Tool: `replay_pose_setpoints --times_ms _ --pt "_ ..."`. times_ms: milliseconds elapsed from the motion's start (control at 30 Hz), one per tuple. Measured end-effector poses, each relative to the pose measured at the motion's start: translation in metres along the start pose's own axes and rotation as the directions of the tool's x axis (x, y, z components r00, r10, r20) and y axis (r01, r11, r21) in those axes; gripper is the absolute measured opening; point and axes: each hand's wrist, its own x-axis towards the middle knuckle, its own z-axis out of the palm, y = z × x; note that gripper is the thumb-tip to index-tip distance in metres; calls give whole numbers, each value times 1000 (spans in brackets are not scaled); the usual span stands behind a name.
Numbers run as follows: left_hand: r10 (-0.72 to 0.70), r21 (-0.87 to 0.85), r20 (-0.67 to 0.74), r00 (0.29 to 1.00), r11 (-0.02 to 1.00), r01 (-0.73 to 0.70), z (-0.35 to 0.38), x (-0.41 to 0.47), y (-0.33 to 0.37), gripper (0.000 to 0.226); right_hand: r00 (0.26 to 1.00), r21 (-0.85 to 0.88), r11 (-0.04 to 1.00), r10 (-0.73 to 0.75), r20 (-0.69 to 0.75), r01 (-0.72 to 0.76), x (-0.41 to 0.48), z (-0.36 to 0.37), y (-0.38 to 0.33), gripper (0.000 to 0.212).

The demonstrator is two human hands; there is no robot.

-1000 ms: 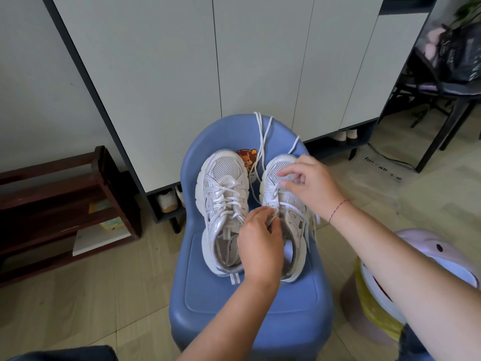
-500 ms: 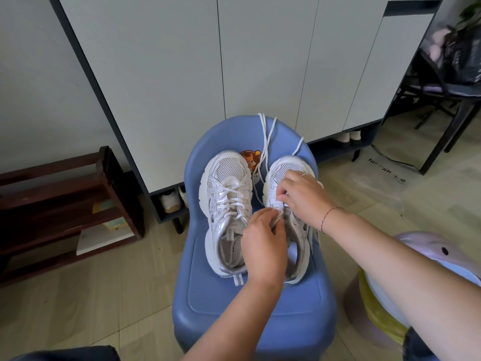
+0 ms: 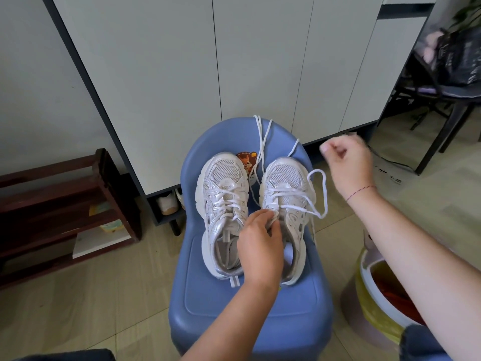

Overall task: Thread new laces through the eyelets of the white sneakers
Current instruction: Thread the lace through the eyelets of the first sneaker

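On the blue stool (image 3: pixel 250 308), left hand (image 3: pixel 260 246) pinches a sneaker (image 3: pixel 286 178) by its upper, likely steadying it for lacing; right hand (image 3: pixel 348 162) curled, contents unclear.

light: bright, soft, even | shadows: faint | blur: right hand (image 3: pixel 348 162) smeared | edges: wide-angle bowing

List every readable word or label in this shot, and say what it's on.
"Good Life": on the squirrel sticker on the blue chair backrest.
Too blurred to read: dark print on the floor right of the chair.
Too small to read: small mark inside one sneaker.
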Motion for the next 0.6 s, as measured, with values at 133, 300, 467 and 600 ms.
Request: replay_pose_setpoints --times_ms 133,300,467,600 --pt "-8 -5 -6 1000 1000 8 2 0 1 22 882 70 988 -157 445 140 -35 20 -16 5" --pt "16 -14 18 1000 1000 -15 -1 1 1 24 766 -75 960 -166 621 269 -51 37 -16 16" --pt "13 0 24 1000 1000 -13 0 3 -1 24 740 -157 913 -194 644 376 -48 41 -17 12" --pt "13 5 27 1000 1000 -13 0 3 0 24 722 -211 862 -226 654 461 -45 41 -16 14"
